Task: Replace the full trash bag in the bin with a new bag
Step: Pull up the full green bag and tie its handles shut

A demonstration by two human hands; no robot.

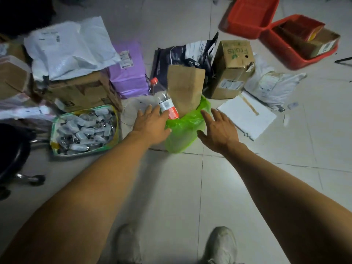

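Observation:
A green trash bag (182,128) lines a small bin on the floor in front of me; the bin itself is hidden under the plastic. A brown paper bag (184,88) and a clear bottle (163,100) with a red cap and red label stick out of its top. My left hand (150,122) reaches to the bag's left rim with straight fingers, its fingertips at the bottle's label. My right hand (219,130) hovers at the bag's right side, fingers spread and relaxed, holding nothing.
Cardboard boxes (76,92), a purple parcel (129,73) and white mailers crowd the left. A clear bag of small items (83,130) lies beside the bin. A carton (232,69), white board (247,117) and red crates (297,44) are on the right. A chair base (17,168) stands at far left.

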